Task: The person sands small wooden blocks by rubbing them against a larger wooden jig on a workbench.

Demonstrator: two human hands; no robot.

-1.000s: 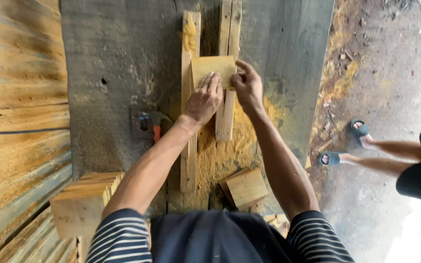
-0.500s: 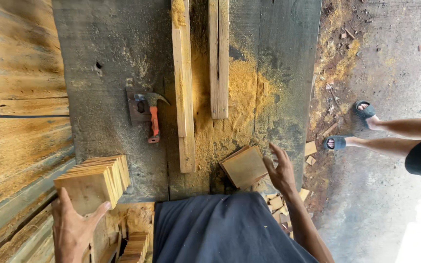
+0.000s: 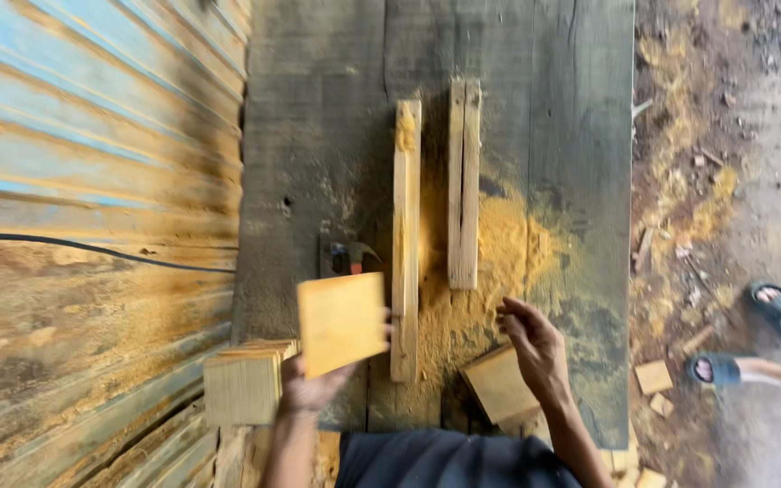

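Thin square tile of pale yellow wood [image 3: 343, 321]: held up in left hand [image 3: 314, 387], fingers closed on lower edge from beneath, broad face turned to the camera, slightly tilted. Lifted above the dark grey weathered plank bench [image 3: 318, 136], just left of the near end of the long single wooden slat [image 3: 405, 235]; right edge overlapping that slat in the view.

Long single wooden slat and doubled wooden slat [image 3: 463, 181]: side by side, long axes running away from the body, narrow channel between, yellow sawdust [image 3: 499, 244] heaped in and around it. Channel up and to the right of the held tile; left hand nearer to it than to anything else but the stack.

Right hand [image 3: 533, 348]: empty, fingers loosely spread and curled, hovering over sawdust, just above a second square wooden tile [image 3: 497, 389] lying flat at the bench's near edge; contact not discernible.

Stack of like wooden tiles [image 3: 248, 380]: on edge, just left of left wrist.

Claw hammer with orange handle [image 3: 352, 256]: on bench, partly hidden behind the held tile.

Tile surface: smooth, clean-cut, uniform yellow, no visible cracks.

Another person's sandalled feet [image 3: 752, 339]: on dirt ground, far right.
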